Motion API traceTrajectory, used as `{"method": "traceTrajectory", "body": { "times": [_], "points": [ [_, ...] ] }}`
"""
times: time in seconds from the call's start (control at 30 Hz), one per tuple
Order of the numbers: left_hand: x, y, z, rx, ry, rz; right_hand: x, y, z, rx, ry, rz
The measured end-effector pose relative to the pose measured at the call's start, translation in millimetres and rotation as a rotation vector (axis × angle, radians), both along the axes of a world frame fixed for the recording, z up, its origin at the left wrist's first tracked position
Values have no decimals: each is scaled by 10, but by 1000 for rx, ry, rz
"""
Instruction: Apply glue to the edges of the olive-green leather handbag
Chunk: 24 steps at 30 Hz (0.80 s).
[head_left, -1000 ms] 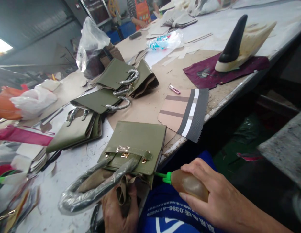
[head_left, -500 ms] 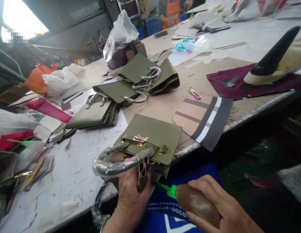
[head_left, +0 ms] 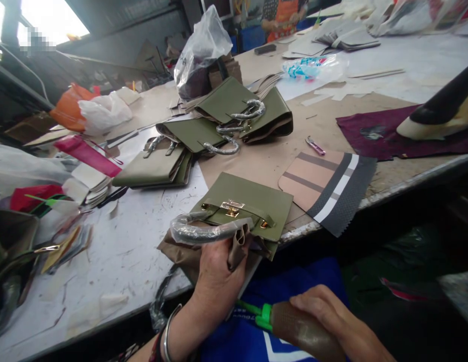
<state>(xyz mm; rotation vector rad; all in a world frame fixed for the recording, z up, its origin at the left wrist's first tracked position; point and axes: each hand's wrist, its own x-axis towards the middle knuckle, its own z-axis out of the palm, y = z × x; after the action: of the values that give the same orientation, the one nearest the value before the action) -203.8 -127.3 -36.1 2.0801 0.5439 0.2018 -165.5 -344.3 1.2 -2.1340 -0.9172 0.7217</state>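
An olive green handbag (head_left: 252,198) with a gold clasp lies at the table's near edge, its plastic-wrapped handle (head_left: 204,232) towards me. My left hand (head_left: 219,274) grips the bag's open end and pinches a fold of brown lining between the fingers. My right hand (head_left: 328,317) holds a brown squeeze bottle (head_left: 302,332) with a green nozzle. The nozzle tip points left, just below the left hand, over my blue apron.
Three more olive bags (head_left: 196,136) lie further back on the table (head_left: 117,256). A striped material swatch (head_left: 328,186) overhangs the edge at right. Pink snips (head_left: 315,146), a maroon piece (head_left: 392,133), plastic bags and scraps lie around. Another person stands far back.
The view has swung left and down. My left hand has lifted the bag's end and lining higher. The bottle has dropped lower, and its nozzle sits closer under the left hand.
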Motion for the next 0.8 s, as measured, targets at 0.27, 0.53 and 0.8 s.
{"method": "traceTrajectory", "body": {
  "times": [0.27, 0.53, 0.8],
  "points": [
    [3, 13, -72, 27, 19, -2, 5, 36, 90, -72, -4, 38],
    [6, 16, -87, -3, 8, -2, 24, 26, 128, -112, -106, 68],
    [35, 12, -73, -31, 4, -9, 18, -7, 126, -132, -11, 60]
  ]
}}
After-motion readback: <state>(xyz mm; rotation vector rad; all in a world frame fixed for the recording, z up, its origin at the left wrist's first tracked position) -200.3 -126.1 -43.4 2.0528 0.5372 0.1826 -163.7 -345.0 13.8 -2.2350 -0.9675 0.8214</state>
